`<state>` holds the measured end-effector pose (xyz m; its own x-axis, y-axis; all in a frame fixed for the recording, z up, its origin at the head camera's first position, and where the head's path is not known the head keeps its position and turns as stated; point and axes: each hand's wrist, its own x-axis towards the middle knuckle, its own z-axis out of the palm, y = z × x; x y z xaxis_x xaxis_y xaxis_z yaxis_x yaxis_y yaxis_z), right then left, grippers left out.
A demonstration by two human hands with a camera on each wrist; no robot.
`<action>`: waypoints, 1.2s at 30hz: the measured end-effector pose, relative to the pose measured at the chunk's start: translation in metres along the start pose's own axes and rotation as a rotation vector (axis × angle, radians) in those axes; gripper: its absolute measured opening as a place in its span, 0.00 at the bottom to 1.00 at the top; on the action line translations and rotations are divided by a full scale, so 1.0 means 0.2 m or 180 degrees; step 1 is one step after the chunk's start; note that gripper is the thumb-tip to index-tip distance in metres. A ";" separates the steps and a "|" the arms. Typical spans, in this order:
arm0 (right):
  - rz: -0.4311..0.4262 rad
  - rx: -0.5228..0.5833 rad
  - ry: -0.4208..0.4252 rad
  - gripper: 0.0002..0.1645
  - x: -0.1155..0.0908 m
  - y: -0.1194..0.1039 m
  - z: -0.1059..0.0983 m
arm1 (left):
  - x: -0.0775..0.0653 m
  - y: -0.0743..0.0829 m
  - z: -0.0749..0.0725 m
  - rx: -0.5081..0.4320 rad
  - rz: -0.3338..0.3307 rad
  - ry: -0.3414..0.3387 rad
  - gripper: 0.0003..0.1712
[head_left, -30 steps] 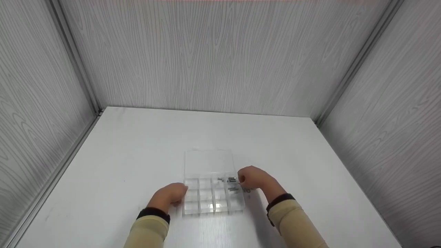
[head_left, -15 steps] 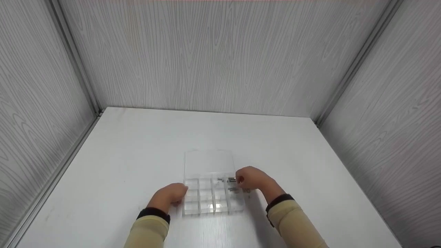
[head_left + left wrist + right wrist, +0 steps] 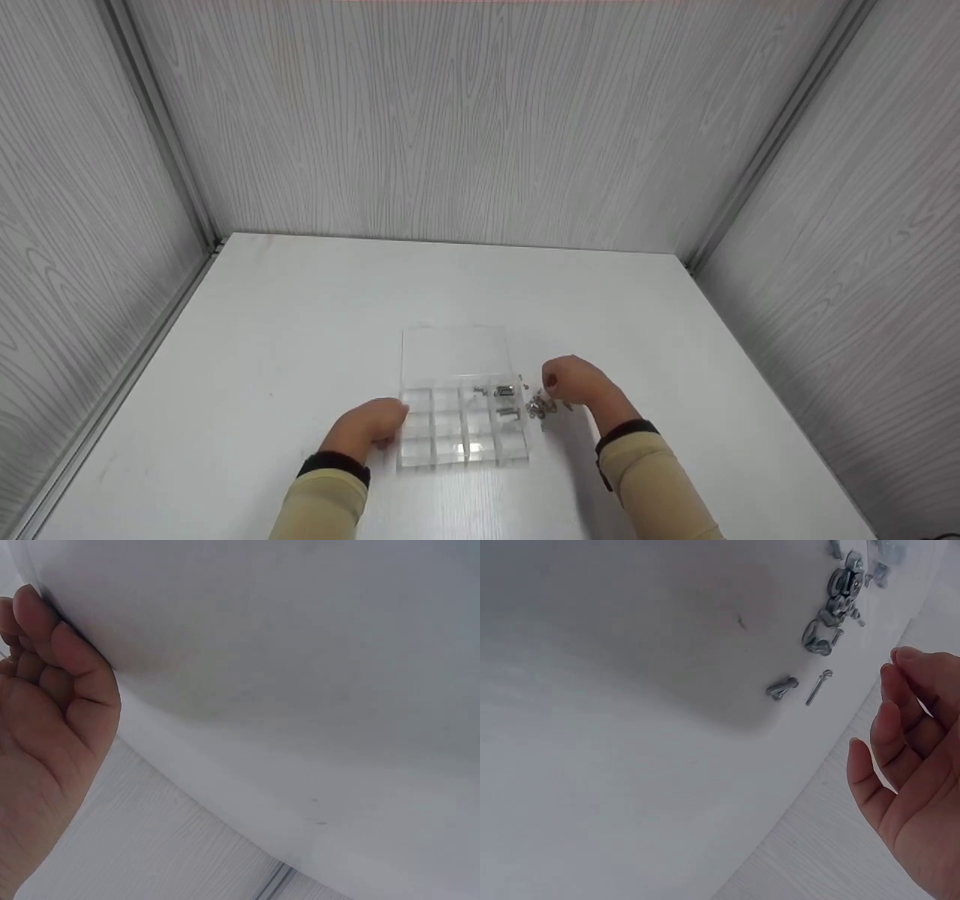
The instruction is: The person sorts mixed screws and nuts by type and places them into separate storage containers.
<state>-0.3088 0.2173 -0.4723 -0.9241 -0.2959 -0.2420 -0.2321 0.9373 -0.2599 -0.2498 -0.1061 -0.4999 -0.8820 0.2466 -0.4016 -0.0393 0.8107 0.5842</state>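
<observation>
A clear plastic compartment box (image 3: 416,464) lies on the white table, its clear lid (image 3: 454,352) folded back flat behind it. My left hand (image 3: 372,421) grips the box's left wall. Small silver hardware (image 3: 505,391) lies in the back right compartments. Just right of the box is a loose pile of screws, nuts and washers (image 3: 538,406). My right hand (image 3: 576,379) hovers beside this pile. In the right wrist view, the right hand's fingers (image 3: 889,727) are loosely bent, thumb close to the index finger, with nothing visible between them; a single screw (image 3: 819,688) lies nearby.
The white tabletop (image 3: 300,315) stretches around the box. Wood-grained panels (image 3: 450,120) rise at the back and both sides, joined by metal corner strips (image 3: 161,112).
My right hand has drawn away from the box's back right compartment, out to the right, uncovering the hardware pile. The left hand and the lid have stayed in place.
</observation>
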 end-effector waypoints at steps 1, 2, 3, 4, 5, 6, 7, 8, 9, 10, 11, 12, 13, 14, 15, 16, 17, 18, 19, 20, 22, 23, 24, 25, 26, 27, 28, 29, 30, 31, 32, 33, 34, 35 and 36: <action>0.0044 -0.0036 0.0007 0.05 0.00 0.01 0.00 | 0.00 0.00 0.00 0.0016 0.0001 -0.0001 0.24; 0.0067 -0.0068 0.0024 0.05 0.00 0.03 0.00 | 0.00 0.00 0.00 0.0045 0.0009 -0.0001 0.24; 0.0082 -0.0104 0.0043 0.06 0.00 0.04 0.01 | 0.00 0.00 0.00 0.0083 0.0030 -0.0010 0.24; 0.0085 -0.0140 0.0062 0.07 0.00 0.05 0.01 | 0.00 0.00 0.00 0.0074 0.0006 -0.0025 0.23; 0.0091 -0.0155 0.0075 0.08 0.00 0.06 0.01 | 0.00 0.00 0.00 0.0066 -0.0007 -0.0033 0.22; 0.0106 -0.0182 0.0081 0.08 -0.01 0.07 0.02 | 0.00 0.00 0.00 0.0045 -0.0026 -0.0037 0.21; 0.0119 -0.0197 0.0093 0.09 -0.01 0.08 0.02 | 0.00 0.00 0.00 0.0022 -0.0046 -0.0046 0.21; 0.0136 -0.0210 0.0096 0.09 -0.01 0.09 0.02 | 0.01 0.00 0.00 0.0001 -0.0067 -0.0055 0.20; 0.0156 -0.0229 0.0096 0.09 -0.01 0.10 0.03 | 0.01 0.00 0.00 -0.0033 -0.0098 -0.0060 0.20; 0.0175 -0.0249 0.0092 0.09 -0.01 0.11 0.03 | 0.01 -0.01 0.01 -0.0071 -0.0137 -0.0060 0.20; 0.0205 -0.0255 0.0076 0.09 -0.01 0.11 0.03 | 0.01 -0.01 0.01 -0.0054 -0.0129 -0.0055 0.20; 0.0236 -0.0278 0.0057 0.08 0.00 0.12 0.04 | 0.01 -0.01 0.01 -0.0040 -0.0128 -0.0053 0.20; 0.0256 -0.0287 0.0046 0.08 0.00 0.12 0.04 | 0.01 -0.01 0.00 -0.0029 -0.0129 -0.0053 0.20; 0.0288 -0.0295 0.0021 0.07 0.00 0.13 0.05 | 0.01 -0.01 0.01 -0.0028 -0.0134 -0.0051 0.20; 0.0304 -0.0302 0.0005 0.07 0.00 0.13 0.05 | 0.01 -0.01 0.00 -0.0022 -0.0132 -0.0047 0.20; 0.0327 -0.0304 -0.0009 0.07 0.00 0.13 0.06 | 0.00 -0.01 0.00 -0.0004 -0.0111 -0.0046 0.20; 0.0343 -0.0309 -0.0017 0.07 0.00 0.13 0.06 | 0.00 -0.01 0.00 -0.0016 -0.0099 -0.0042 0.20; 0.0359 -0.0310 -0.0025 0.08 -0.01 0.13 0.07 | 0.00 -0.01 0.00 -0.0033 -0.0087 -0.0036 0.20; 0.0361 -0.0330 -0.0028 0.08 -0.01 0.13 0.07 | 0.00 -0.01 0.00 -0.0034 -0.0074 -0.0033 0.20; 0.0371 -0.0349 -0.0038 0.08 -0.01 0.13 0.07 | 0.00 -0.01 0.00 -0.0037 -0.0057 -0.0031 0.20; 0.0382 -0.0387 -0.0039 0.09 -0.01 0.12 0.08 | -0.01 0.00 0.00 -0.0047 -0.0021 -0.0025 0.20; 0.0371 -0.0408 -0.0033 0.09 -0.01 0.12 0.09 | -0.01 0.00 0.00 -0.0056 -0.0012 -0.0024 0.21; 0.0367 -0.0417 -0.0040 0.09 0.00 0.12 0.09 | -0.01 0.00 0.00 -0.0044 -0.0008 -0.0024 0.21; 0.0369 -0.0442 -0.0051 0.08 0.00 0.12 0.10 | -0.01 0.00 0.00 -0.0033 0.0000 -0.0024 0.21; 0.0375 -0.0445 -0.0063 0.07 0.00 0.12 0.10 | -0.01 0.00 0.00 -0.0050 -0.0003 -0.0024 0.21; 0.0375 -0.0441 -0.0070 0.07 0.00 0.12 0.10 | -0.01 0.00 0.00 -0.0067 -0.0008 -0.0022 0.22; 0.0374 -0.0431 -0.0079 0.06 0.00 0.12 0.11 | 0.00 0.00 0.00 -0.0080 -0.0013 -0.0026 0.21; 0.0383 -0.0418 -0.0095 0.05 0.00 0.12 0.11 | 0.00 0.00 0.01 -0.0067 0.0001 -0.0027 0.22; 0.0400 -0.0398 -0.0105 0.05 0.00 0.12 0.11 | 0.00 0.00 0.01 -0.0076 -0.0007 -0.0027 0.22; 0.0407 -0.0391 -0.0097 0.05 0.00 0.12 0.11 | 0.00 0.00 0.01 -0.0094 -0.0015 -0.0032 0.21; 0.0395 -0.0386 -0.0079 0.05 0.00 0.12 0.11 | 0.00 0.00 0.00 -0.0102 -0.0025 -0.0038 0.21; 0.0374 -0.0380 -0.0051 0.05 0.00 0.12 0.11 | 0.00 0.00 0.00 -0.0096 -0.0024 -0.0040 0.22; 0.0360 -0.0382 -0.0022 0.06 0.01 0.12 0.10 | 0.00 0.00 0.00 -0.0079 -0.0022 -0.0043 0.22; 0.0344 -0.0391 0.0009 0.06 0.01 0.12 0.10 | -0.01 0.00 0.00 -0.0054 -0.0014 -0.0041 0.22; 0.0334 -0.0402 0.0035 0.07 0.01 0.12 0.09 | -0.01 0.00 0.00 -0.0054 -0.0025 -0.0046 0.21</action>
<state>-0.3101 0.2353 -0.4964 -0.9483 -0.1939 -0.2512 -0.1699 0.9788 -0.1141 -0.2488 -0.1068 -0.4990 -0.8747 0.2480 -0.4164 -0.0544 0.8035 0.5928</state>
